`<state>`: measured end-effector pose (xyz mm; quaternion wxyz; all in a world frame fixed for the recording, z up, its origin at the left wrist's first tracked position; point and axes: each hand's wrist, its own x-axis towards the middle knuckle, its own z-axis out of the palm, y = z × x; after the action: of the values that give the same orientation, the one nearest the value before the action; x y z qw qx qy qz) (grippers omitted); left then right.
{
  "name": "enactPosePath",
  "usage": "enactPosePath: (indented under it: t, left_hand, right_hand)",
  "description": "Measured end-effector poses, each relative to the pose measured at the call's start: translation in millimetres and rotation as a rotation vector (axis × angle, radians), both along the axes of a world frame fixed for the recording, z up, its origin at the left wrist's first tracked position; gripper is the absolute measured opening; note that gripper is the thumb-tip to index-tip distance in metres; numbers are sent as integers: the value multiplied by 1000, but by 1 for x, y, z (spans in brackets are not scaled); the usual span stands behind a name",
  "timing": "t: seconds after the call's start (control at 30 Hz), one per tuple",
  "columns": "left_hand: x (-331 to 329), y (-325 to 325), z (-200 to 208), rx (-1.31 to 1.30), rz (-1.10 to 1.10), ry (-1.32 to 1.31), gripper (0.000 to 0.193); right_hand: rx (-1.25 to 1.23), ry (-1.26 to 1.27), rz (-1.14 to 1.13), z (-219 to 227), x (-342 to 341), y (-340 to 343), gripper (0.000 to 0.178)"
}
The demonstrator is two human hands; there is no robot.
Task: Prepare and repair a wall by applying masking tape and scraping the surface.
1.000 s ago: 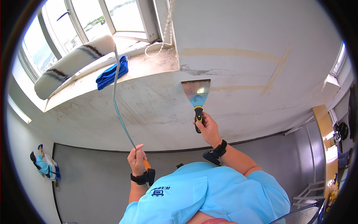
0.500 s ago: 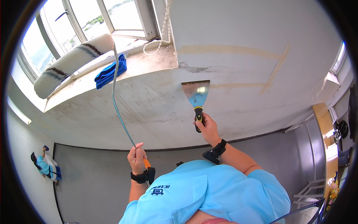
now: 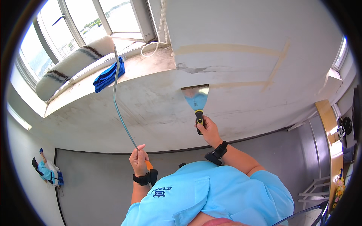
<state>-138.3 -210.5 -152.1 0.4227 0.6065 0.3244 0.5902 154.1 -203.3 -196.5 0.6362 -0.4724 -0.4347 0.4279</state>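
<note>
My left hand (image 3: 139, 160) is closed round the orange handle (image 3: 149, 165) of a paint roller, whose thin metal rod rises in front of the wall. The striped, fluffy white roller sleeve (image 3: 73, 67) is up by the window frame. In my right hand (image 3: 209, 132) is a wide putty knife (image 3: 196, 100) with a black and yellow handle, its blade pointing up. Whether the blade's edge touches the white wall (image 3: 151, 101) I cannot tell. A flaked patch (image 3: 200, 69) of paint lies on the wall just above the blade, near strips of masking tape (image 3: 230, 48).
A folded blue cloth (image 3: 109, 75) lies on the stained windowsill (image 3: 149, 66). A beaded blind cord (image 3: 161, 28) hangs by the open window. At far left a person (image 3: 47, 169) in a light blue shirt faces the wall. A wooden table (image 3: 332, 147) stands at the right.
The putty knife has dropped slightly relative to the wall. My view has shifted a little to the right. The other person's raised arm has moved. Both my grips stay the same.
</note>
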Motion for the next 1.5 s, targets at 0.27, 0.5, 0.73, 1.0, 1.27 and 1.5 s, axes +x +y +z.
enactPosePath:
  t: [0.27,0.5,0.73,1.0,1.27,1.5]
  left_hand:
    - [6,1,1,67,-2,32,22]
    - [10,0,2,49,-7,7,22]
    - [13,1,2,45,-18,-6,22]
    - [12,1,2,45,-19,6,22]
    - [12,2,0,45,-17,-1,22]
    - [12,3,-2,53,-25,4,23]
  right_hand:
    - [141,34,-91,29,11,-7,38]
    - [141,-25,-75,50,24,-19,42]
    - [130,20,-47,55,24,-20,41]
    - [108,23,-58,49,22,-24,40]
    - [142,-54,-54,55,27,-20,43]
    - [87,14,-38,48,23,-27,44]
